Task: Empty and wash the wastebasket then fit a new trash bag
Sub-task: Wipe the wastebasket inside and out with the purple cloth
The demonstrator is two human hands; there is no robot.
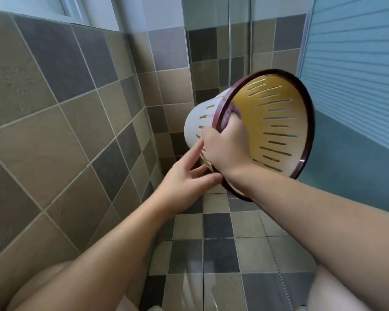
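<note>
Head view: beside a tiled wall [54, 113], the left hand [184, 182], fingers spread, touches the tipped wastebasket [276, 122] held off the floor, while the right hand [225, 147] presses a purple cloth [229, 113] against its dark rim.

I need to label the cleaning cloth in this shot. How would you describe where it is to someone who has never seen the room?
Find the slotted wastebasket held up on its side before the tiled corner, its dark red rim facing the camera. At the rim's left edge, the right hand grips a purple cloth against the yellow inside. It is the only soft purple thing there.
</note>
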